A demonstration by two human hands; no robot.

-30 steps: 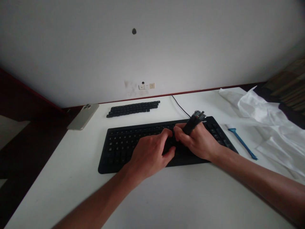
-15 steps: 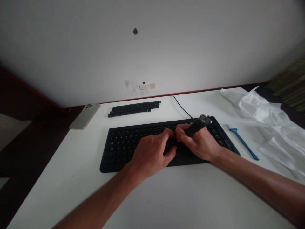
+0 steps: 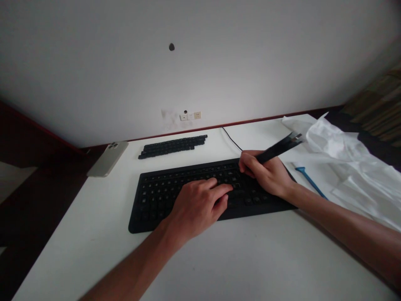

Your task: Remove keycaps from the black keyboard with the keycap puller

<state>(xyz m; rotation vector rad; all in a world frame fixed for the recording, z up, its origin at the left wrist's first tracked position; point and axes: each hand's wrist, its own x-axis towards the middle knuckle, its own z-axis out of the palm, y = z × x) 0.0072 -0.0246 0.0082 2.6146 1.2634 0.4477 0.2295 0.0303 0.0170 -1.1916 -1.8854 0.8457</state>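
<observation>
A black keyboard lies in front of me with its keycaps removed over much of its area. My left hand rests over its middle, index finger stretched onto a keycap that stands out from the dark bed, thumb apart from the finger. Wrapped in the fingers of my right hand is a slim black tool with shiny metal at its upper end. That hand is above the keyboard's right part, and the tool's lower end is hidden in the grip.
Rows of loose black keycaps lie behind the keyboard. A phone sits at the table's left edge. To the right are a blue tool and crumpled white wrapping. The keyboard's cable runs to the back.
My right hand has moved away from my left, and the tool now leans further right. My left index finger has straightened and come down onto the keycap.
</observation>
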